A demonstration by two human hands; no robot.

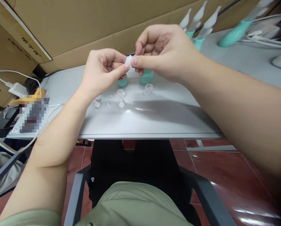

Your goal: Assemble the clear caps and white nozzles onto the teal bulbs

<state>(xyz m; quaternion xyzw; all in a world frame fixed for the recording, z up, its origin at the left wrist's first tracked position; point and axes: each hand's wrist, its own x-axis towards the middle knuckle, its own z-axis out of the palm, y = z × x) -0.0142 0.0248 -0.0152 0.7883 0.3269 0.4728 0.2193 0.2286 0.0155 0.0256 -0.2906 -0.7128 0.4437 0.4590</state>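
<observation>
My left hand (103, 70) and my right hand (161, 50) meet above the grey table (166, 116). Both pinch one small translucent white plastic piece (128, 59) between thumb and fingertips; the other fingers are curled. Under the hands stand two teal bulb-shaped parts (146, 77), partly hidden by the fingers. Several small clear caps (148, 89) and tiny white pieces (121, 104) lie on the table just below.
Teal bottles with clear pointed nozzles (197, 28) stand at the back right, a larger one (236, 31) beside white cables. Cardboard boxes (84, 28) line the back. A white charger and cable (15, 88) and a blurred-out object (33, 114) lie at the left. A chair arm (74, 194) frames my lap.
</observation>
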